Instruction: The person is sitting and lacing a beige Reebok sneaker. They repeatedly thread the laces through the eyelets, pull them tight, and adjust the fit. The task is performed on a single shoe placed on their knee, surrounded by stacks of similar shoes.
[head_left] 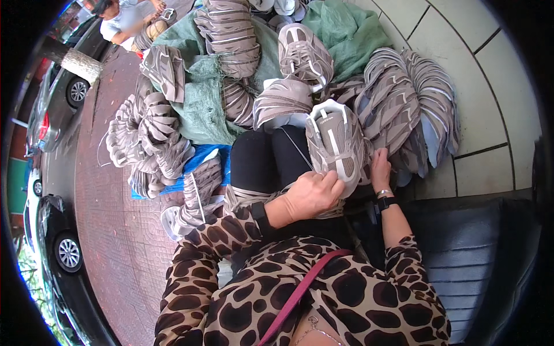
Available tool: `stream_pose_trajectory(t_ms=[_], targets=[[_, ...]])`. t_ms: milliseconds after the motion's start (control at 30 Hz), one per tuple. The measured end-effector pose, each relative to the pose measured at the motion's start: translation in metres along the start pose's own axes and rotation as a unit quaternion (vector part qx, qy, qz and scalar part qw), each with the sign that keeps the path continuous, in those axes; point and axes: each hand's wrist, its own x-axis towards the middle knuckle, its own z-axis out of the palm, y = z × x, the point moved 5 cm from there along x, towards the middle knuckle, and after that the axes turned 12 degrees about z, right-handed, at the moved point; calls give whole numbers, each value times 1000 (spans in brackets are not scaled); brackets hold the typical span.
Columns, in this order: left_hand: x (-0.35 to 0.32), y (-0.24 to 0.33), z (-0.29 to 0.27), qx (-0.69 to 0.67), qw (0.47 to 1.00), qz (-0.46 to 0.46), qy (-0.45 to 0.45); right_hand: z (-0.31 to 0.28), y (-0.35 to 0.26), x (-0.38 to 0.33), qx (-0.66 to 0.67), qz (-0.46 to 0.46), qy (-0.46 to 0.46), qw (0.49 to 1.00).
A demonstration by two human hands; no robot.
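Note:
My left hand is closed, thumb and fingers pinching the lower edge of a grey-beige shoe upper with white trim. That upper stands over my right thigh, its top pointing away from me. A thin pale thread runs slantwise from above my knees down toward my left hand. Beside the upper, to its right, my right hand has its fingers drawn together low against more uppers; what they hold is hidden. A fanned stack of uppers leans just beyond that hand. More uppers lie across my lap.
Several bundles of uppers lie ahead and to the left, around green woven sacks and a blue sheet. A black padded seat is at my right. Another person sits at the far left near parked cars.

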Motion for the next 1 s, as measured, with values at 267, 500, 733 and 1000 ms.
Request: stream_pose_trajectory(t_ms=[267,500,733,1000], targets=[[-41,-162,-75,78,949,-245,181,-49,-19,56,-3,-136,95,986],[-126,-268,-53,-3,828,-527,192,2,18,18,-7,-4,43,999],[-97,-224,-25,-335,699,-532,341,45,10,-41,-72,93,-40,992],[-55,-226,-38,-246,812,-430,310,-13,-148,-76,-56,-294,12,954]])
